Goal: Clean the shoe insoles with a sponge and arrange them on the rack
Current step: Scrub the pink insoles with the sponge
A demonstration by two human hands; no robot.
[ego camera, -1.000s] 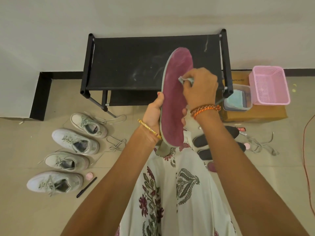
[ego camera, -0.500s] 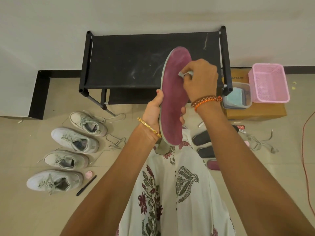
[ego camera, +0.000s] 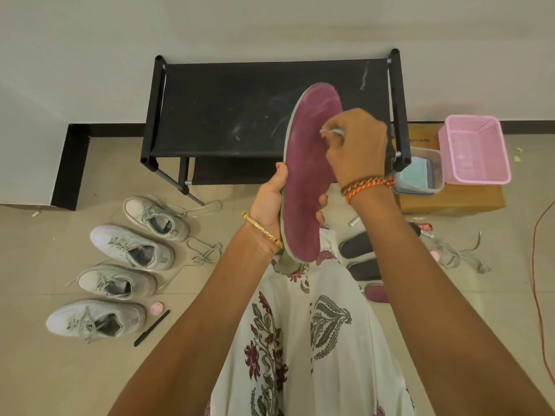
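The right hand (ego camera: 357, 145) had its grip pinched on a small pale sponge (ego camera: 332, 132), pressed to the upper part of a maroon insole (ego camera: 306, 187); the left hand (ego camera: 271, 202) had its grip wrapped around that insole's lower half, holding it upright in front of the black rack (ego camera: 264, 112). The insole's face looked maroon and faintly fuzzy, with a pale grey edge and a lighter, scuffed patch near the toe. By my judgement the job was early: the rack's top shelf carried no insoles, only dusty streaks. Below and right of the rack, two dark insoles (ego camera: 359, 256) and another maroon one (ego camera: 377, 293) lay on the floor, seemingly waiting. Left of the rack stood four white sneakers (ego camera: 132, 262); right of it sat a pink basket (ego camera: 474, 150).
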